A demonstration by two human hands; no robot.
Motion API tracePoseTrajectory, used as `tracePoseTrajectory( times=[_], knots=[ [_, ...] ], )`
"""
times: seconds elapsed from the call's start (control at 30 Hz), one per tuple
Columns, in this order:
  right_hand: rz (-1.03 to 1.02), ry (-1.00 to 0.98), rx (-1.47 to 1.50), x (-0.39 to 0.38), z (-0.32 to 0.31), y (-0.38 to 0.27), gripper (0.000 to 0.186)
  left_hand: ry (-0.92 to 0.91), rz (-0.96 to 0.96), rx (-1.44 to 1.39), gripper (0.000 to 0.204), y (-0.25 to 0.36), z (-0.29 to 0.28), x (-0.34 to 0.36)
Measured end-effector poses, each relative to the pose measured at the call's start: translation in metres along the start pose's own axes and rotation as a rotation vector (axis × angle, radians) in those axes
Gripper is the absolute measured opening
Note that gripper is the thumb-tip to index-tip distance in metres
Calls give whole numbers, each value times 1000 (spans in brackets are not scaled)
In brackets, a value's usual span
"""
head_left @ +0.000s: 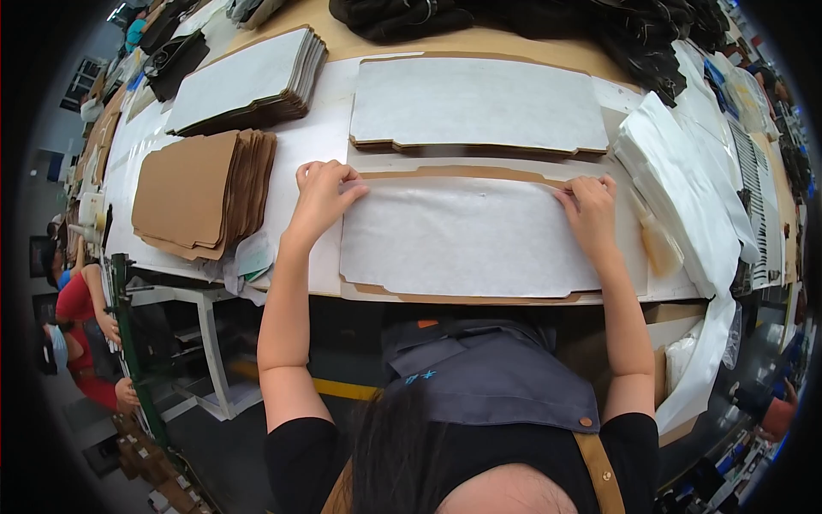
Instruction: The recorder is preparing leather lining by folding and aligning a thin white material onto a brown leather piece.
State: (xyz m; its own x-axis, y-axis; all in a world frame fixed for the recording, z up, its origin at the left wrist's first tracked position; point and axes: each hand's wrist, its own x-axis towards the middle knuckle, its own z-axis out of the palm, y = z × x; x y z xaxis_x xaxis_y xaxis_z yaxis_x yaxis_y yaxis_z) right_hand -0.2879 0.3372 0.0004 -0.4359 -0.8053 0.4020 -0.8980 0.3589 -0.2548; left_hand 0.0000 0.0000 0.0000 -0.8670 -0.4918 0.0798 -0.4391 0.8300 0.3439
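My left hand (pixel 328 193) pinches the upper left corner of a white sheet (pixel 467 240) that lies over a brown card piece (pixel 454 171) at the table's near edge. My right hand (pixel 589 201) pinches the upper right corner of that sheet, fingertips together. Brown card shows along the sheet's top and bottom edges. Just beyond lies a stack of white-faced card pieces (pixel 475 98). Right of my right hand is a translucent amber object (pixel 658 236), too unclear to name.
A brown card stack (pixel 180 193) and another white-topped stack (pixel 231 77) are at left. Dark fabric (pixel 514 17) lies at the back, white sheeting (pixel 676 180) at right. A co-worker in red (pixel 86 343) is beyond a green metal frame (pixel 128 325) at lower left.
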Motion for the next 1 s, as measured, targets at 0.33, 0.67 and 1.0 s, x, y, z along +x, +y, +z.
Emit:
tracePoseTrajectory(
  times=[0.33,0.67,1.0],
  knots=[
    [-13,31,-27,0,0,-2,15,-15,-69,-71,21,-1,0,2],
    [-7,38,-5,0,3,0,17,-57,-85,-39,20,4,-7,6],
    [48,10,50,-2,-1,8,16,-22,-54,-105,21,0,-1,5]
  ],
)
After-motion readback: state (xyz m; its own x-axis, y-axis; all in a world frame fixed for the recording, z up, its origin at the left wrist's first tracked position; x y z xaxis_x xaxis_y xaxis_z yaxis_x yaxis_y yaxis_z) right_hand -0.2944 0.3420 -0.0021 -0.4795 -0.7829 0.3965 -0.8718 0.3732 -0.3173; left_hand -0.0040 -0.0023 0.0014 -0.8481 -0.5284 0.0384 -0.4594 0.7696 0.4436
